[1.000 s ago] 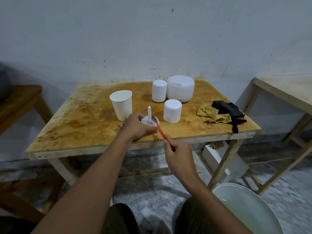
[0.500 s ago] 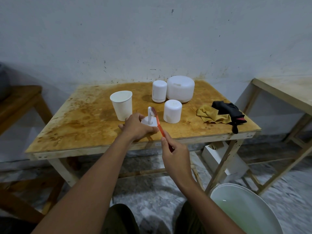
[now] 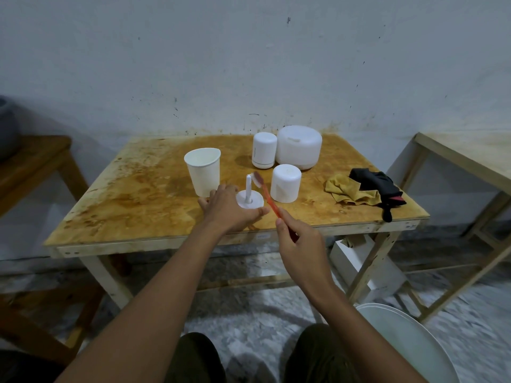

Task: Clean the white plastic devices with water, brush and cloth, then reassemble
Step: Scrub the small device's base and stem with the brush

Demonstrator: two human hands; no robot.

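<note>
A small white round base with an upright stem [image 3: 249, 198] stands near the front of the stained wooden table [image 3: 132, 194]. My left hand [image 3: 231, 210] grips the base from the left and front. My right hand [image 3: 300, 244] pinches the handle of an orange toothbrush [image 3: 266, 196], whose bristle head touches the top of the stem. Behind stand a white cap [image 3: 285, 183], a small white cylinder device [image 3: 264, 150] and a large white dome device [image 3: 299, 146]. A yellow cloth [image 3: 349, 192] and a black cloth [image 3: 377, 186] lie at the right.
A white paper cup [image 3: 203, 171] stands just left of the base. A white bucket with water [image 3: 406, 344] is on the floor at lower right, a white box [image 3: 362, 265] under the table. Other wooden tables flank both sides [image 3: 470, 158].
The toothbrush head rose from the base's rim up along the stem to its top. My right hand moved forward and up. My left hand kept its hold on the base.
</note>
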